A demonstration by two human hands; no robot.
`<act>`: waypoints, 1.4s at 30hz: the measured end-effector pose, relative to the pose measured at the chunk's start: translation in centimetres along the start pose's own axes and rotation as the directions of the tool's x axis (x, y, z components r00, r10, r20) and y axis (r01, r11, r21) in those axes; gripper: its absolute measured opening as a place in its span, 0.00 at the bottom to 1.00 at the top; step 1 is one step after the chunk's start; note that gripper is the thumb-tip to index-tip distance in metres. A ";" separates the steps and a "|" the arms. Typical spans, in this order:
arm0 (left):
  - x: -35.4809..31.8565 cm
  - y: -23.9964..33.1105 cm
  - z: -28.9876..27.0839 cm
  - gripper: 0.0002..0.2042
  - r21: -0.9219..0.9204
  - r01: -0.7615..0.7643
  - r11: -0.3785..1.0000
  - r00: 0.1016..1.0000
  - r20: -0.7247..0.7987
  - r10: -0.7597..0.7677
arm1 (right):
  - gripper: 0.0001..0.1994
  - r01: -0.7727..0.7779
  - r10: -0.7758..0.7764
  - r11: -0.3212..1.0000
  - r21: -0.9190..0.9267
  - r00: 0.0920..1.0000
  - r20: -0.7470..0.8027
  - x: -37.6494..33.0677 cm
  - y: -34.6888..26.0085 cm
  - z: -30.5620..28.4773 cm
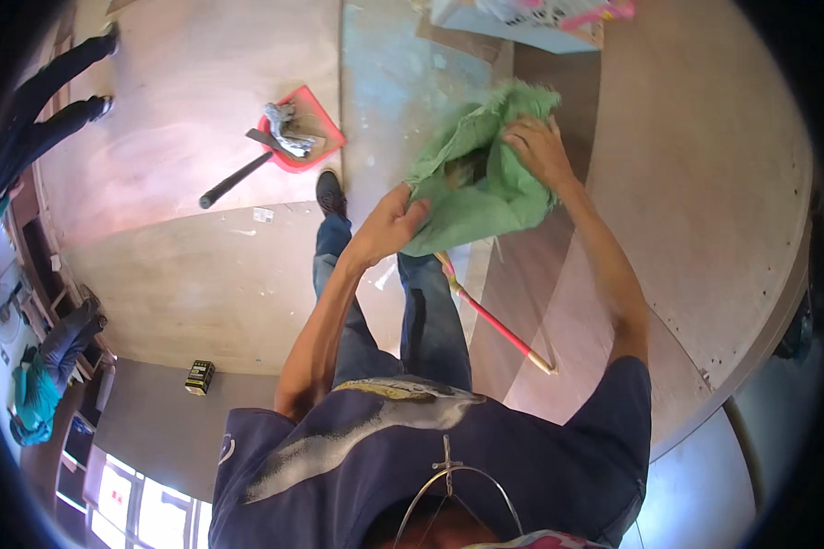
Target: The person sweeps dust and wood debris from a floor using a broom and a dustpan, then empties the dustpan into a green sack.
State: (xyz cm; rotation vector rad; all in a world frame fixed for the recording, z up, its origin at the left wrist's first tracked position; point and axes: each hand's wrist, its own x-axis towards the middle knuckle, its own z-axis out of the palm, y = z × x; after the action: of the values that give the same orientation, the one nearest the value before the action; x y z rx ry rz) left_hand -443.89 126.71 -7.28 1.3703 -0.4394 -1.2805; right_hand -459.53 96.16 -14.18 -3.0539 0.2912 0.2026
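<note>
A green woven sack (467,215) hangs between my two hands, its mouth spread and facing up toward me; the inside is dark and its contents cannot be made out. My left hand (392,222) grips the near-left rim, thumb on top. At the far-right rim, my right hand (534,149) has its fingers folded over the frayed edge. Below the sack, a broom with a red and yellow handle (499,322) lies by my right leg. Left of my foot, a red dustpan (319,108) with a black handle holds crumpled greyish material (287,128).
A white box with pink wrapping (531,27) stands at the top. A curved wooden surface (696,192) runs along my right. One person (46,91) stands at far left; another in green (37,393) is lower down. A small black-and-yellow box (200,377) sits lower left.
</note>
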 end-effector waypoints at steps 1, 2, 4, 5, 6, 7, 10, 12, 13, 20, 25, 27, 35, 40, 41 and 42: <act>-0.8 0.4 -1.8 0.16 0.012 0.073 0.997 0.996 0.043 -0.074 | 0.26 -0.141 0.072 0.953 0.269 0.965 0.253 0.8 0.5 -0.5; -1.9 1.2 -3.2 0.16 0.023 0.152 0.988 0.985 0.083 -0.153 | 0.26 -0.214 0.057 0.897 0.386 0.923 0.380 1.6 -0.6 -1.2; -4.3 3.5 -4.9 0.17 -0.071 0.095 0.993 0.992 0.089 -0.089 | 0.27 -0.276 0.139 0.853 0.443 0.939 0.315 2.4 -5.0 -3.0; -5.2 5.3 -5.2 0.18 0.079 0.149 0.986 0.957 0.239 -0.164 | 0.27 -0.259 0.238 0.881 0.395 0.966 0.102 2.5 -7.0 -4.7; -6.1 5.8 -4.9 0.18 0.157 0.160 0.974 0.934 0.296 -0.201 | 0.27 -0.239 0.224 0.891 0.386 0.971 0.085 3.0 -8.5 -5.0; -6.8 6.3 -4.5 0.18 0.236 0.161 0.958 0.904 0.354 -0.239 | 0.31 -0.379 0.367 0.777 0.502 0.922 0.128 2.9 -10.0 -3.9; -7.1 3.3 -2.7 0.20 0.004 -0.168 0.986 0.882 0.448 0.148 | 0.35 -0.565 0.538 0.658 0.499 0.815 0.213 0.4 -11.3 4.3; -7.9 2.2 -4.4 0.20 0.041 0.187 0.981 0.947 0.259 -0.191 | 0.23 -0.749 0.396 0.242 0.616 0.656 0.642 0.2 -13.1 6.3; -8.3 -0.3 -5.6 0.20 -0.128 0.135 0.983 0.980 0.161 -0.114 | 0.23 -0.745 0.406 0.239 0.623 0.659 0.633 -0.6 -12.8 7.2; -15.1 -7.9 -19.7 0.15 -0.645 0.268 0.716 0.894 -0.111 -0.434 | 0.12 -0.763 0.160 -0.269 0.587 0.566 0.809 -5.5 -8.6 2.7; -15.4 -17.6 -21.1 0.30 0.579 0.308 0.755 0.947 -0.259 -0.188 | 0.09 -0.662 0.072 -0.568 0.490 0.553 0.830 -5.7 -11.4 2.5; -12.2 -11.9 -15.8 0.36 0.722 0.010 0.692 0.961 -0.198 0.193 | 0.09 -0.641 0.102 -0.568 0.516 0.568 0.817 -7.4 -12.0 2.7; -1.8 -18.3 -7.7 0.26 0.745 0.195 0.638 0.940 0.043 -0.337 | 0.14 -0.486 0.191 -0.566 0.665 0.708 0.680 -3.8 -14.3 1.8; 1.4 -15.7 -2.9 0.16 0.077 0.399 0.914 0.911 0.083 -0.405 | 0.35 -0.356 0.913 -0.153 0.922 0.307 0.270 -10.3 -15.1 -1.0; 1.9 -15.8 -2.0 0.16 -0.062 0.347 0.936 0.937 0.062 -0.343 | 0.38 -0.446 0.915 0.016 0.895 0.368 0.167 -12.9 -17.0 1.2; 2.4 -15.7 -0.5 0.16 -0.207 0.286 0.936 0.958 0.043 -0.283 | 0.41 -0.526 0.899 0.190 0.829 0.432 0.068 -15.6 -18.5 4.3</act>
State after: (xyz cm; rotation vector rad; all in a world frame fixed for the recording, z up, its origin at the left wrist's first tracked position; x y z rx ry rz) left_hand -449.00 129.28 -22.11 1.2760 -0.1079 -1.5257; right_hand -471.65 117.46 -15.32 -1.7531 1.4896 -0.5049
